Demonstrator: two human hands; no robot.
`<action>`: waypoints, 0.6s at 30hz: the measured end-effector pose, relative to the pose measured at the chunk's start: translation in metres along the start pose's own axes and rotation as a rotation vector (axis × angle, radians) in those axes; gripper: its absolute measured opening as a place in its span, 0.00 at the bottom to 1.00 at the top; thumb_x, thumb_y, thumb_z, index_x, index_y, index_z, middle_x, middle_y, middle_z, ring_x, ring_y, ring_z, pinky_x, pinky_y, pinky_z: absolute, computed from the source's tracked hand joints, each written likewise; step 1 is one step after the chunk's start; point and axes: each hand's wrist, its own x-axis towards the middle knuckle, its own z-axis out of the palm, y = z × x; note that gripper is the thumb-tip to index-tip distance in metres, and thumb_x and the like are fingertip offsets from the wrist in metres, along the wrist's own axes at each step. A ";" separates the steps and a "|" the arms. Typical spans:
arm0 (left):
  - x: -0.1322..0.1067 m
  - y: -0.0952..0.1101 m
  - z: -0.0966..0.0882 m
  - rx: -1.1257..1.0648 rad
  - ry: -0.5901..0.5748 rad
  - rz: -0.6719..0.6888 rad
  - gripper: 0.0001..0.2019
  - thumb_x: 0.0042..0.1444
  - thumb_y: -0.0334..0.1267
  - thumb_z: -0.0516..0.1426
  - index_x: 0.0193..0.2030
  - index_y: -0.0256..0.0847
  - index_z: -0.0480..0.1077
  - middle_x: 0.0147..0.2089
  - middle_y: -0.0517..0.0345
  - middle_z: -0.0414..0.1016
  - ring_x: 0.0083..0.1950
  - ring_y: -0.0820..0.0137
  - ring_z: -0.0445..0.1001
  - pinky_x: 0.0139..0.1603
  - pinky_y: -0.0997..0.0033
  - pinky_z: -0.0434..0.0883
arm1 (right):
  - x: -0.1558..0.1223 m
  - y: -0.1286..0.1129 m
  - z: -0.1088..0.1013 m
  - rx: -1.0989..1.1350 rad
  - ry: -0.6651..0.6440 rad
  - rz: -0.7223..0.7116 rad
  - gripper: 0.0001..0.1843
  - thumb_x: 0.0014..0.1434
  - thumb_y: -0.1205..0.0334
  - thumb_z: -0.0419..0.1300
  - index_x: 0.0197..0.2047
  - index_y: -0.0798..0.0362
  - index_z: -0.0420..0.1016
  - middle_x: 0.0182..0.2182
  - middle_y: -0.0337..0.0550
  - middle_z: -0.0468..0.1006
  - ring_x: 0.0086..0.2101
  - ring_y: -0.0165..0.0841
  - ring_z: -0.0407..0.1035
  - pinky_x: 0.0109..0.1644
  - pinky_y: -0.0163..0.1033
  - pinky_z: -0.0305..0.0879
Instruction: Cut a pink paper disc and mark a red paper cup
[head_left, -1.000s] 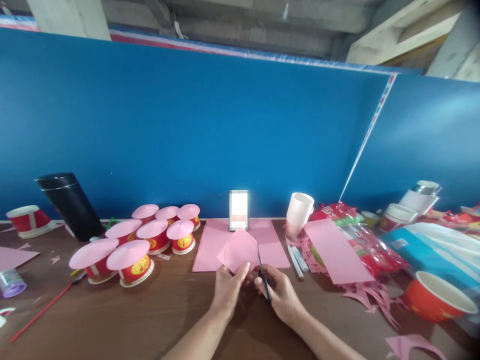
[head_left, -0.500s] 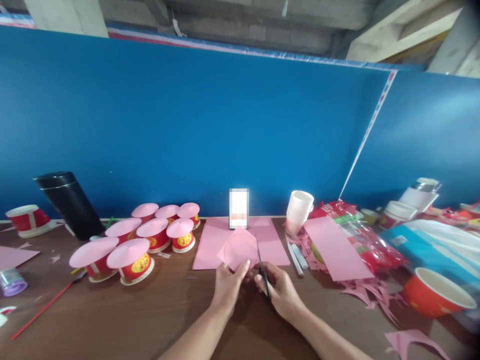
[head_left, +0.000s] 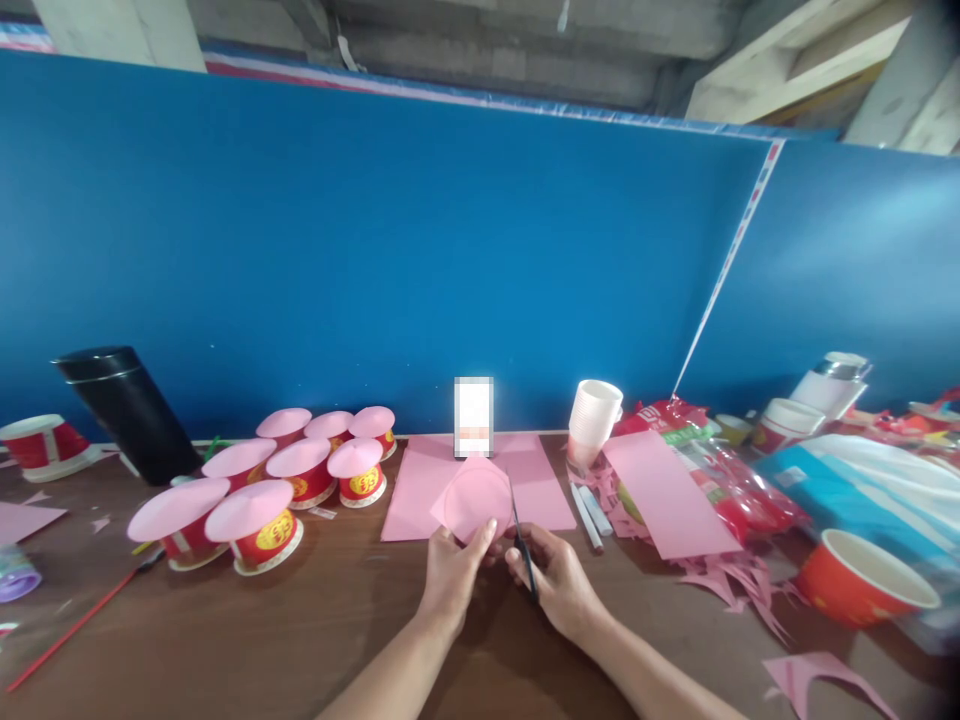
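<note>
In my left hand (head_left: 455, 572) I pinch a piece of pink paper (head_left: 475, 497) with a round outline drawn on it. My thumb presses on its lower edge. My right hand (head_left: 553, 572) grips dark scissors (head_left: 524, 550), their blades pointing up along the paper's right edge. Behind the held piece lie larger pink sheets (head_left: 416, 495) flat on the table. A phone-like upright object (head_left: 474, 418), its face blurred out, stands at their back edge. The fingers under the paper are partly hidden.
To the left stand several red paper cups (head_left: 271, 540) topped with pink paper cones, plus a black flask (head_left: 127, 415) and a red-handled brush (head_left: 75, 630). On the right are stacked white cups (head_left: 595, 415), markers (head_left: 587, 515), pink scraps (head_left: 731, 580), an orange cup (head_left: 862, 580) and a blue package (head_left: 832, 470).
The whole view has shifted slightly, so things on the table sit a little further left. Both hands keep their hold, and the pink paper has turned slightly beside the scissors.
</note>
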 end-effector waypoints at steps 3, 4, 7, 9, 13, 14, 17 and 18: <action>-0.001 0.002 0.001 0.001 -0.001 -0.016 0.17 0.40 0.47 0.62 0.26 0.31 0.73 0.21 0.50 0.75 0.23 0.66 0.73 0.26 0.69 0.71 | 0.000 -0.001 0.000 0.005 -0.006 0.004 0.22 0.52 0.46 0.58 0.43 0.55 0.71 0.26 0.41 0.73 0.25 0.29 0.64 0.29 0.33 0.63; -0.001 0.002 0.001 -0.001 -0.004 -0.012 0.17 0.40 0.47 0.62 0.27 0.30 0.73 0.22 0.50 0.75 0.23 0.65 0.73 0.26 0.69 0.71 | 0.000 -0.001 0.000 0.007 -0.008 0.003 0.22 0.52 0.47 0.58 0.43 0.55 0.71 0.26 0.41 0.73 0.25 0.29 0.64 0.29 0.32 0.63; 0.000 0.000 -0.001 0.003 -0.012 -0.001 0.18 0.40 0.47 0.62 0.28 0.29 0.73 0.23 0.48 0.76 0.24 0.65 0.74 0.27 0.69 0.71 | -0.001 0.000 0.000 0.015 -0.013 -0.006 0.20 0.53 0.49 0.58 0.43 0.55 0.70 0.26 0.41 0.73 0.25 0.29 0.64 0.29 0.32 0.63; 0.001 -0.002 -0.001 0.009 -0.015 0.009 0.19 0.40 0.48 0.62 0.28 0.29 0.73 0.22 0.49 0.76 0.24 0.64 0.74 0.26 0.70 0.70 | -0.001 0.000 0.000 0.020 -0.010 -0.011 0.20 0.54 0.49 0.58 0.43 0.55 0.71 0.26 0.41 0.72 0.25 0.29 0.64 0.29 0.32 0.63; 0.003 -0.005 -0.002 -0.002 -0.017 0.026 0.19 0.40 0.47 0.62 0.30 0.30 0.74 0.23 0.49 0.76 0.26 0.65 0.74 0.27 0.70 0.71 | 0.000 0.002 0.000 0.022 -0.009 0.002 0.20 0.53 0.49 0.58 0.43 0.55 0.70 0.26 0.40 0.72 0.24 0.29 0.63 0.28 0.32 0.63; 0.003 -0.005 -0.002 0.000 -0.017 0.025 0.19 0.40 0.47 0.62 0.31 0.30 0.74 0.24 0.49 0.76 0.26 0.65 0.74 0.27 0.70 0.71 | 0.000 0.002 0.000 0.021 -0.010 0.007 0.20 0.53 0.49 0.59 0.43 0.55 0.70 0.26 0.40 0.72 0.24 0.29 0.63 0.28 0.32 0.62; 0.002 -0.004 -0.001 0.010 -0.023 0.021 0.19 0.41 0.47 0.62 0.31 0.30 0.73 0.24 0.49 0.76 0.26 0.65 0.74 0.27 0.70 0.71 | 0.000 0.003 -0.001 0.027 -0.013 0.011 0.20 0.53 0.49 0.59 0.42 0.55 0.71 0.24 0.39 0.71 0.24 0.28 0.63 0.27 0.31 0.62; 0.002 -0.003 -0.001 0.014 -0.019 0.021 0.19 0.41 0.47 0.62 0.31 0.30 0.73 0.24 0.49 0.76 0.26 0.65 0.74 0.27 0.70 0.71 | 0.000 0.002 -0.001 0.032 -0.013 0.009 0.19 0.53 0.50 0.59 0.42 0.55 0.71 0.24 0.39 0.70 0.24 0.28 0.63 0.27 0.31 0.62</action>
